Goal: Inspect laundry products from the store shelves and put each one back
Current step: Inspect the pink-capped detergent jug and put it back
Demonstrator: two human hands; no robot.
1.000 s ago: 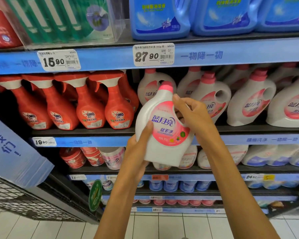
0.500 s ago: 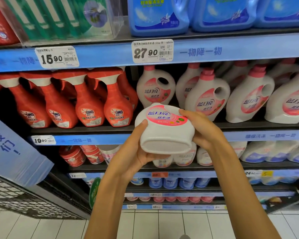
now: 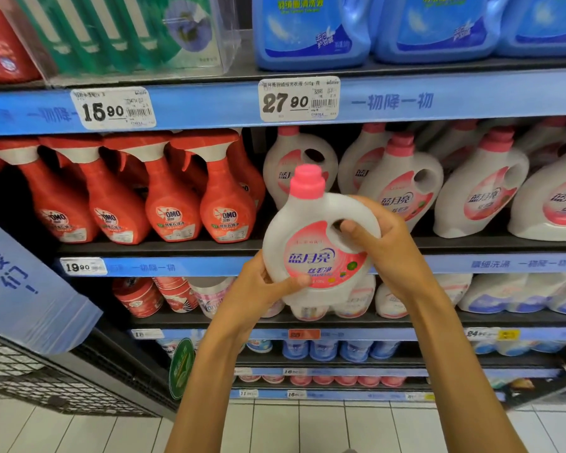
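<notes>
Detergent bottle (image 3: 311,256): white jug, pink screw cap, pink round label with blue characters, upright, held in front of the middle shelf (image 3: 177,248).
Left hand (image 3: 258,289): fingers curled round the bottle's lower left, thumb across the label.
Right hand (image 3: 386,246): wraps the handle, thumb through the handle hole.

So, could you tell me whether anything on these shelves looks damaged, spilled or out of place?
Nothing stands out. The bottle in both hands is upright, capped and clean; the white bottles and red sprayers stand in rows.
</notes>
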